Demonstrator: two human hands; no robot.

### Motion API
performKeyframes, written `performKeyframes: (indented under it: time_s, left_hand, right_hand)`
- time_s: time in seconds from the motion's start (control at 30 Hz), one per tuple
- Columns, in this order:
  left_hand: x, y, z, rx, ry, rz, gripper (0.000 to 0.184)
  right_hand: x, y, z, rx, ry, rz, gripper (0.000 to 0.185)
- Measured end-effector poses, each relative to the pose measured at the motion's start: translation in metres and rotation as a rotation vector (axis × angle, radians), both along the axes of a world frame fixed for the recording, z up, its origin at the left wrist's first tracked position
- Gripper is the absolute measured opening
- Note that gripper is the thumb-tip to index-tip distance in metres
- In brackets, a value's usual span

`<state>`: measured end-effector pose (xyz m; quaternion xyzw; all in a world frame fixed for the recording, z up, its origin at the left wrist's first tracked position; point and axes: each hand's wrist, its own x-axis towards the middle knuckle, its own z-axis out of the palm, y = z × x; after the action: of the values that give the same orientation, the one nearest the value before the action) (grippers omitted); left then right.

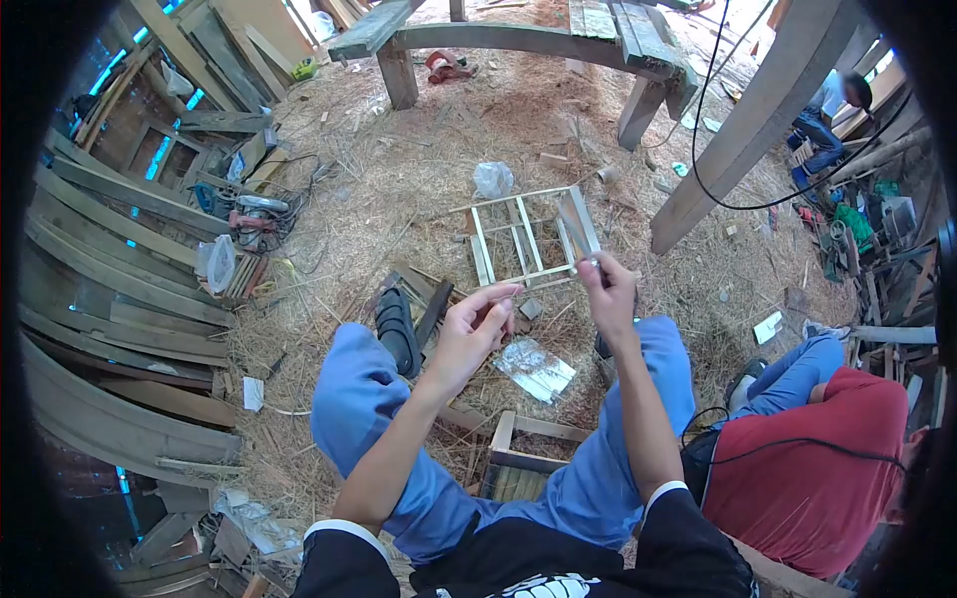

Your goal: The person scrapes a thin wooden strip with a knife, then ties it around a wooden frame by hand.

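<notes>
My left hand (477,334) is raised above my knees, thumb and fingers pinched together; anything between them is too small to make out. My right hand (610,299), level with it and to the right, is closed around a thin, flat grey blade-like tool (575,221) that points away from me. Past my hands, a light wooden frame with slats (523,237) lies on the ground, partly behind the tool. A dusty white sheet (536,369) is on the floor below my hands. Between my legs stands a wooden frame piece (506,437).
A person in a red shirt (802,468) sits close at my right; another person (825,115) is farther back. A wooden post (748,140) and hanging black cable rise ahead right. A bench (508,42) stands ahead. Power tools (257,217) and stacked planks (130,299) lie left.
</notes>
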<state>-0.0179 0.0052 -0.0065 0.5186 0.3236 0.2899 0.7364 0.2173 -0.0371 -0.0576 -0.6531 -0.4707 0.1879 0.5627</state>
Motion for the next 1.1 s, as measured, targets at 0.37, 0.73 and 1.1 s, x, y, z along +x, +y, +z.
performKeyframes:
  time_s: [0.37,0.73,1.1]
  left_hand:
    - [0.035,-0.005,-0.028,0.213,0.062,0.019,0.017]
    - [0.052,-0.004,-0.014,0.871,0.379,0.031,0.028]
    - [0.038,-0.003,-0.048,0.614,0.494,-0.055,0.071]
  right_hand:
    - [-0.023,0.001,0.002,-0.004,0.360,0.215,0.018]
    - [0.012,-0.025,0.022,-0.095,0.271,0.144,0.015]
    - [-0.001,-0.027,0.006,0.159,0.700,-0.255,0.017]
